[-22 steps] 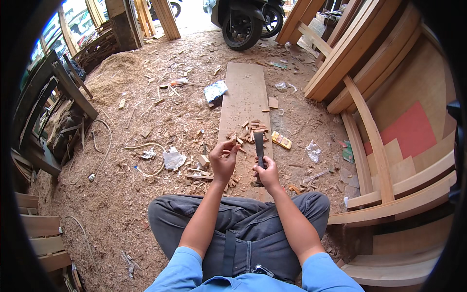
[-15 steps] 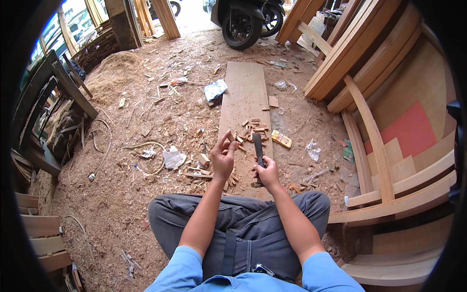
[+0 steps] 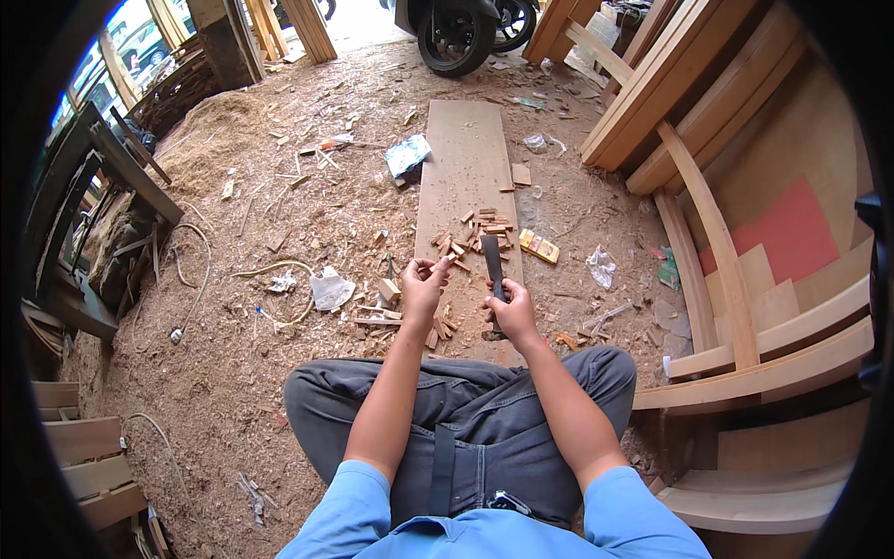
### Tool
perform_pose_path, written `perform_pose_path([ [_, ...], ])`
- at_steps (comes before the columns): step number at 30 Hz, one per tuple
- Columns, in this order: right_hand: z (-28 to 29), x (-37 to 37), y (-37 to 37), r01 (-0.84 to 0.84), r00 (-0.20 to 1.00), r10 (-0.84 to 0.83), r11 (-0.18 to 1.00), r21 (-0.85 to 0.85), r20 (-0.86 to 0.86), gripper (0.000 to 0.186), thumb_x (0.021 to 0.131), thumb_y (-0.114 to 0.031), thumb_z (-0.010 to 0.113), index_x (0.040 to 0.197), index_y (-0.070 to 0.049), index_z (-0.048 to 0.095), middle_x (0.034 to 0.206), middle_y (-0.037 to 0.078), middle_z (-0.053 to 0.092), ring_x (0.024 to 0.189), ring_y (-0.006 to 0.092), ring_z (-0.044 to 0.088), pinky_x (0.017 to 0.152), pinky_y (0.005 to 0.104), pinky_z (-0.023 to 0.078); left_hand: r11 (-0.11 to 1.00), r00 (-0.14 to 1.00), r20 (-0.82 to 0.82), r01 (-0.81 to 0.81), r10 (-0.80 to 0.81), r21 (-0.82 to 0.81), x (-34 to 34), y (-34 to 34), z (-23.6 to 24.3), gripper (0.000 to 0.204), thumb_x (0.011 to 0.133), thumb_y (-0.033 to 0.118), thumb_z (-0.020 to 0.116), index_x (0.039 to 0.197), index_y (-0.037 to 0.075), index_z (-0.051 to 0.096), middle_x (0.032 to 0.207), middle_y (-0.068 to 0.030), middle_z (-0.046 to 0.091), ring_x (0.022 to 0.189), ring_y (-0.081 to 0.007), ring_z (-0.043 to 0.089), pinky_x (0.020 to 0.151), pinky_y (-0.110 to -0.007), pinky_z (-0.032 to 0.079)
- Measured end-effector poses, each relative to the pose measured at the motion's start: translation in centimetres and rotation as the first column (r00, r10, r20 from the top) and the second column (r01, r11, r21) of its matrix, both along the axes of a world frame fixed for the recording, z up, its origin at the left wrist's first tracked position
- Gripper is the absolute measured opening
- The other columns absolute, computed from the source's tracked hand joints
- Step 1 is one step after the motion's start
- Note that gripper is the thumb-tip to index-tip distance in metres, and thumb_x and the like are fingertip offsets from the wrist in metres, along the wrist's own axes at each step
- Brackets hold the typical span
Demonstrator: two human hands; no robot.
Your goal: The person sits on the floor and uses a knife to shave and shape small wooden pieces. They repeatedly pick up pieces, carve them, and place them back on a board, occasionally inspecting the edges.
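Observation:
My left hand is closed, its fingertips pinched together beside the near left edge of a heap of small wooden pieces. What sits between those fingertips is too small to make out. In my right hand is a dark flat-bladed tool, gripped at its lower part, with the broad end pointing away from me over the board. A long, flat wooden board runs away from my crossed legs and carries the heap. More small offcuts lie just below my left hand.
A yellow packet lies right of the board, a crumpled silver-blue wrapper on its left. Sawdust and chips cover the ground. Wooden frames lean at the right. A motorbike wheel stands beyond the board; a cable lies left.
My left hand's fingers have curled in, from a raised forefinger to a closed pinch. My right hand still grips the tool in nearly the same pose. The view has tilted slightly downward.

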State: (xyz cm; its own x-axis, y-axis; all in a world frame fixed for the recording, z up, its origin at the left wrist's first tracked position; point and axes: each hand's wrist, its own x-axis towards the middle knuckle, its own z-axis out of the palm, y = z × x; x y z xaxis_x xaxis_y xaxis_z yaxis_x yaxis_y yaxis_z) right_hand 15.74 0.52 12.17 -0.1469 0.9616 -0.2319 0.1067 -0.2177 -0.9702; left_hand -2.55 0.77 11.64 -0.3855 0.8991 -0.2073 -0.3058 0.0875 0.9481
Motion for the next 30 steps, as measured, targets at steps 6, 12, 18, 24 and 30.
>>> perform_pose_path([
  [6, 0.1, 0.0, -0.2, -0.005, 1.0, 0.006, 0.999, 0.045, -0.028, 0.033, 0.083, 0.002, 0.063, 0.116, 0.008, 0.058, 0.082, 0.01, 0.066, 0.059, 0.0127, 0.062, 0.05, 0.0263, 0.052, 0.962, 0.97, 0.198, 0.182, -0.141, -0.203, 0.1, -0.4, -1.3, 0.024, 0.092, 0.02, 0.071, 0.107, 0.006, 0.058, 0.091, -0.0058, 0.072, 0.076, -0.0102, 0.067, 0.063, -0.022, 0.05],
  [12, -0.4, 0.1, -0.2, 0.036, 0.995, -0.037, 0.999, 0.004, 0.095, 0.035, 0.082, -0.002, 0.06, 0.116, 0.007, 0.058, 0.078, 0.012, 0.068, 0.052, 0.0145, 0.063, 0.049, 0.0272, 0.05, 0.947, 0.988, 0.016, 0.149, -0.151, -0.284, 1.4, -0.6, -4.2, 0.021, 0.092, 0.023, 0.069, 0.103, 0.005, 0.067, 0.093, -0.0061, 0.073, 0.078, -0.0133, 0.068, 0.062, -0.026, 0.048],
  [18, -0.8, 0.5, -0.1, 0.053, 0.943, -0.013, 0.992, -0.114, 0.333, 0.057, 0.082, -0.004, 0.055, 0.138, 0.006, 0.046, 0.075, 0.011, 0.069, 0.054, 0.0163, 0.066, 0.05, 0.0296, 0.051, 0.971, 0.78, -0.618, -0.057, -0.102, -0.233, 1.6, -1.1, -7.5, 0.027, 0.084, 0.029, 0.074, 0.091, 0.003, 0.075, 0.079, -0.0131, 0.073, 0.072, -0.0229, 0.07, 0.068, -0.034, 0.053],
  [24, -2.1, 0.6, -0.3, -0.109, 0.908, 0.159, 0.983, -0.148, 0.388, 0.064, 0.08, -0.008, 0.059, 0.143, -0.001, 0.046, 0.086, 0.012, 0.07, 0.07, 0.0167, 0.066, 0.066, 0.0302, 0.052, 0.949, 0.527, -0.812, -0.03, -0.252, -0.314, 1.7, -1.8, -8.6, 0.034, 0.084, 0.039, 0.071, 0.092, 0.007, 0.077, 0.085, -0.018, 0.072, 0.08, -0.035, 0.07, 0.074, -0.043, 0.055],
  [30, -2.4, 0.2, 0.8, -0.062, 0.992, 0.083, 0.977, -0.206, 0.098, 0.031, 0.095, -0.025, 0.047, 0.11, -0.01, 0.069, 0.088, 0.006, 0.07, 0.075, 0.0128, 0.065, 0.07, 0.0293, 0.05, 0.936, 0.437, -0.851, -0.057, -0.289, -0.347, 1.7, -1.9, -8.6, 0.039, 0.085, 0.043, 0.069, 0.086, 0.006, 0.077, 0.078, -0.0181, 0.072, 0.075, -0.0341, 0.07, 0.07, -0.043, 0.055],
])
